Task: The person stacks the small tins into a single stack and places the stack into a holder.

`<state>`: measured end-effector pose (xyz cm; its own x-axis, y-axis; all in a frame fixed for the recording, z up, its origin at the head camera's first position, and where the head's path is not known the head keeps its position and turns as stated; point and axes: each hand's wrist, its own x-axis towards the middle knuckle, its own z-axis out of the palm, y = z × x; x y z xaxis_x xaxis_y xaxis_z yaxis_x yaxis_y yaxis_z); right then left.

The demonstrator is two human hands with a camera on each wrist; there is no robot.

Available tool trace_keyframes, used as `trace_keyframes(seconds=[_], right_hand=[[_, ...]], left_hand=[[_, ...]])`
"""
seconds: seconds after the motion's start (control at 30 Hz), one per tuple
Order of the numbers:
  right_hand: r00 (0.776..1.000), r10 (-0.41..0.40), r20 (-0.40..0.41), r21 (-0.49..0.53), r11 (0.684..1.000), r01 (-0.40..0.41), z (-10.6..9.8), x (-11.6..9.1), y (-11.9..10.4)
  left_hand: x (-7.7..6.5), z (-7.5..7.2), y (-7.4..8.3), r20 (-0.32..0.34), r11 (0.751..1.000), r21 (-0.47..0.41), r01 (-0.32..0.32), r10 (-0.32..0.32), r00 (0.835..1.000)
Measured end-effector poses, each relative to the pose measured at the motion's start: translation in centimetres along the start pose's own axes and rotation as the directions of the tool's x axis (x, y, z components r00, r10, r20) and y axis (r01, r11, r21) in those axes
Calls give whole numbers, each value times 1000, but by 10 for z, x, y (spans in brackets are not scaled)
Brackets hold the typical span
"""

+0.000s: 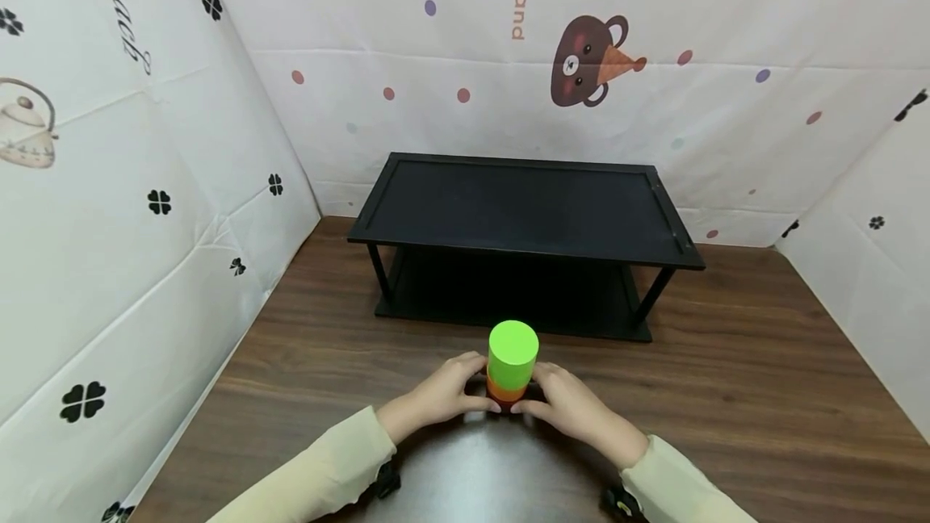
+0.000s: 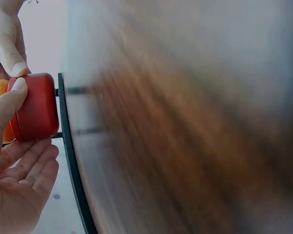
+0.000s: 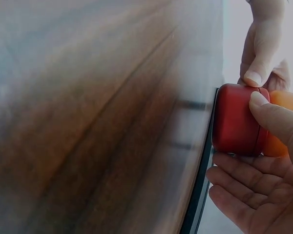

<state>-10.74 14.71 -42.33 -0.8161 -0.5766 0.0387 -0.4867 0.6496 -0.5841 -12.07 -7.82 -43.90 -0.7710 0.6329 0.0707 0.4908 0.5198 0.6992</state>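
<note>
The left hand (image 1: 449,390) and right hand (image 1: 572,403) grasp a 3-colour stack (image 1: 511,370) from 2 sides, thumbs on the red piece (image 2: 37,107) at the bottom. It is upright at the tabletop (image 1: 734,361), on the near side of the black rack (image 1: 523,204). Even, low pressure should keep the orange piece (image 1: 505,391) and green piece (image 1: 513,344) from tipping. The top looks closed; any contents cannot be told.

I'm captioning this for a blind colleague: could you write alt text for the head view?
A person's left hand and right hand hold a green, orange and red cylinder upright between them at a brown table. Behind it stands a black two-level rack, before white patterned walls.
</note>
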Motion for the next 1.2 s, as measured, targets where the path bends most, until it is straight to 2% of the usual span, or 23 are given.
trace_keyframes(seconds=[0.4,0.8,1.2], right_hand=[[1000,-15,12,-14,1000,15,-3,-11,-6],[999,-21,26,-18,1000,21,-13,-15,-14],[999,-34,28,-24,999,34,-21,-18,-21]], left_hand=[[-9,2,10,15,1000,3,-18,18,1000],[-11,-4,20,22,999,35,-26,25,999],[-13,-10,29,14,1000,9,-25,25,1000]])
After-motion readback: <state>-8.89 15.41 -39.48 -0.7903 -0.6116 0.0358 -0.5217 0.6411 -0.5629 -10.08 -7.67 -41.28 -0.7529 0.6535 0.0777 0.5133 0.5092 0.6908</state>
